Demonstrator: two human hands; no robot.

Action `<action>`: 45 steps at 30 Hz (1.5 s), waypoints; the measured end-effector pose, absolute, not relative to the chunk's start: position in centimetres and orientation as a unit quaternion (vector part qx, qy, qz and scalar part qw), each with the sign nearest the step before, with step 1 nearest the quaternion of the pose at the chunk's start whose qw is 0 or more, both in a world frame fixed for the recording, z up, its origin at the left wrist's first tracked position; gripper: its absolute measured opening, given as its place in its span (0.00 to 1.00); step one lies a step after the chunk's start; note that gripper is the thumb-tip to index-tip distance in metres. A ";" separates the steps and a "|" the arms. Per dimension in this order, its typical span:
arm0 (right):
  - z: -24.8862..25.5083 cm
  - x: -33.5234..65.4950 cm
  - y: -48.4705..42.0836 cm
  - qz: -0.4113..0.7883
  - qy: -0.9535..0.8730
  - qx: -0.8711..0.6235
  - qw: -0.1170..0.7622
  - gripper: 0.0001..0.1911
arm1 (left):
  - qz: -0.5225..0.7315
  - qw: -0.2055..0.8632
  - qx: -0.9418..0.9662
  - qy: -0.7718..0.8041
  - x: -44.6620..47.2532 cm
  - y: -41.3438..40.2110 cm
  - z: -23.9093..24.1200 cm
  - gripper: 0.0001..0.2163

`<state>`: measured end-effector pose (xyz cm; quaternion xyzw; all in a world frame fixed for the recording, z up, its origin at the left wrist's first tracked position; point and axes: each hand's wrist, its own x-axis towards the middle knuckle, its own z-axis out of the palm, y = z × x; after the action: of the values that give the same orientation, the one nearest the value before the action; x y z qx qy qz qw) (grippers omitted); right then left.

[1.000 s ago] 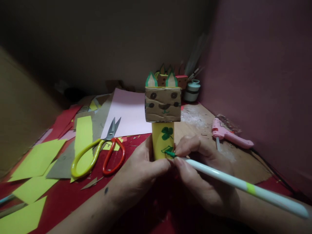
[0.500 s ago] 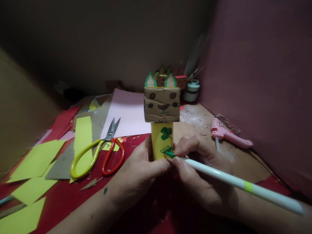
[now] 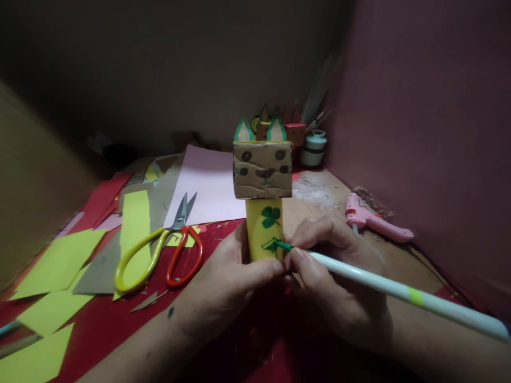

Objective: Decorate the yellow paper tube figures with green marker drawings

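Observation:
A cardboard animal figure stands upright in front of me, with a boxy brown head, two green-edged pointed ears and a yellow paper tube body. My left hand is closed around the lower tube, its thumb across the front. Between the thumb and fingers of my right hand is a white marker with a green tip. That tip touches the tube at a green leaf outline, which is partly filled. Above the outline is a filled green clover.
Scissors with yellow and red handles lie left of the figure, near yellow paper pieces and a pink sheet. A pink glue gun rests at the right. Behind stand a pale jar and other cardboard figures.
The marker tip has moved slightly right and up along the leaf outline, and more green shows inside it. The figure has shifted a little left.

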<state>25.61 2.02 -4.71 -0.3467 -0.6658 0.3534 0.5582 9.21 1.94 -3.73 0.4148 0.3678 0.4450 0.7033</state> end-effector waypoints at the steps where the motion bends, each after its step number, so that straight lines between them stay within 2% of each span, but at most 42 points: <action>1: -4.7 25.6 2.0 0.350 -0.666 -0.347 0.561 0.06 | 0.446 0.705 0.413 0.365 9.2 2.0 -3.7 0.13; 15: -4.3 25.5 2.0 0.319 -0.693 -0.343 0.549 0.06 | 0.453 0.690 0.423 0.373 9.4 2.3 -4.1 0.17; 21: -4.7 25.5 2.0 0.334 -0.668 -0.349 0.566 0.06 | 0.448 0.711 0.411 0.354 9.3 2.3 -3.9 0.14; 45: -4.8 25.7 2.0 0.333 -0.666 -0.338 0.576 0.08 | 0.451 0.712 0.409 0.351 9.4 1.9 -3.7 0.16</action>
<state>25.65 2.04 -4.75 -0.3379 -0.6661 0.3326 0.5758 9.38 1.92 -3.70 0.4087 0.3510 0.4507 0.7118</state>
